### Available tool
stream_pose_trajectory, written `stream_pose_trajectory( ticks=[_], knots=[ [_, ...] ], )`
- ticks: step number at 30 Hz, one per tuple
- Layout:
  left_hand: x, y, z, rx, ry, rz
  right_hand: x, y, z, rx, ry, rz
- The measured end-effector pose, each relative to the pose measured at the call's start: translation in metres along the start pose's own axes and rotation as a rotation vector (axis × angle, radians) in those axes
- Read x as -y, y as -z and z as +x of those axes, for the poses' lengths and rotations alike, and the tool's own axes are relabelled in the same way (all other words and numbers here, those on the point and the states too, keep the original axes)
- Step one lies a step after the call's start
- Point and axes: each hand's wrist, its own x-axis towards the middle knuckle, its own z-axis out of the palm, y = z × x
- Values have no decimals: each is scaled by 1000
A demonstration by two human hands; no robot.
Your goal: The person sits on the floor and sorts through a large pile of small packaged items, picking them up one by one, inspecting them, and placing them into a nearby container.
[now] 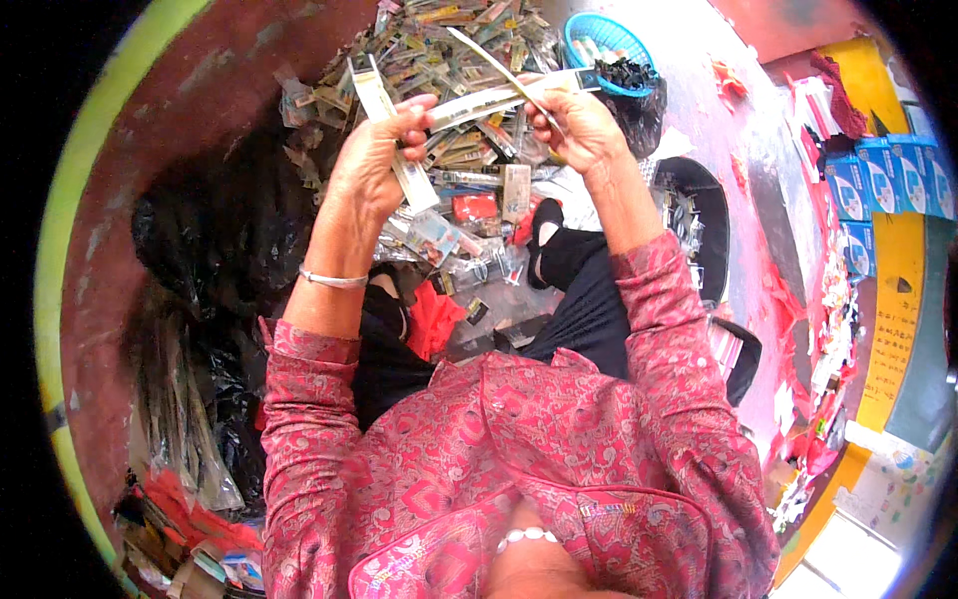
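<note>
Red jacket filled six o'clock; left hand pinched pale packet mid-length, likely for steadiness; right hand gripped thin stick; pile at twelve, seemingly for reach.

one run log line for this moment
left hand: holding pale strip pack; right hand: holding thin pale strip; beyond: packet pile; beside pile: blue basket

The slim packs look like smooth plastic and card, the pile glossy and crinkled. The basket is latticed plastic, the black bag shiny, wrinkled film. The jacket is figured cloth, the trousers matt cloth, the bracelet smooth, shiny metal
</note>
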Motion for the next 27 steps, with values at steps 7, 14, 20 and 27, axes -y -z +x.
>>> stream_pose_trajectory(
  ticks=[7,14,20,27],
  knots=[
    [8,-11,5,11,-67,198,-18,-32,-4,-250,225,-288],
    [15,-16,16,-67,-103,115,-27,-44,-11,-103,338,-400],
    [17,-13,21,-122,-166,114,-26,-45,-15,-122,270,-485],
    [9,-14,17,-189,-203,138,-13,-29,-9,-188,217,-414]
  ],
)
